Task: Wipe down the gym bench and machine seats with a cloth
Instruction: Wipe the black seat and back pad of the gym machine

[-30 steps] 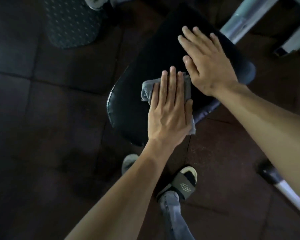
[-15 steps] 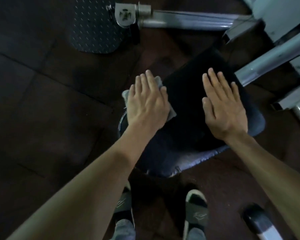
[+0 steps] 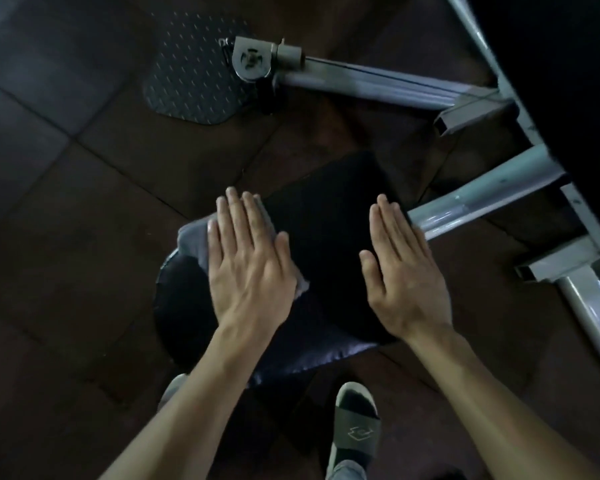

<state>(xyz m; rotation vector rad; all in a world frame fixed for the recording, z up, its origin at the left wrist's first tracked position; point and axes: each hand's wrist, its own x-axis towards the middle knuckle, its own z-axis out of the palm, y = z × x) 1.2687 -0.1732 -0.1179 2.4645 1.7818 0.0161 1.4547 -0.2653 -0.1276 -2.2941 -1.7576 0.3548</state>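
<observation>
Now pressing grey cloth (image 3: pixel 192 237) flat on seat pad (image 3: pixel 326 237) w/ left hand (image 3: pixel 248 268), fingers straight. Right hand (image 3: pixel 400 271) spread flat on pad nr far edge, gripping nothing.

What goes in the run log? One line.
step: wiping seat | left hand: flat on grey cloth | right hand: flat, bracing seat

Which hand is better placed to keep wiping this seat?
Left. The left hand lies flat on the grey cloth on the seat pad; the right hand rests bare on the pad.
</observation>
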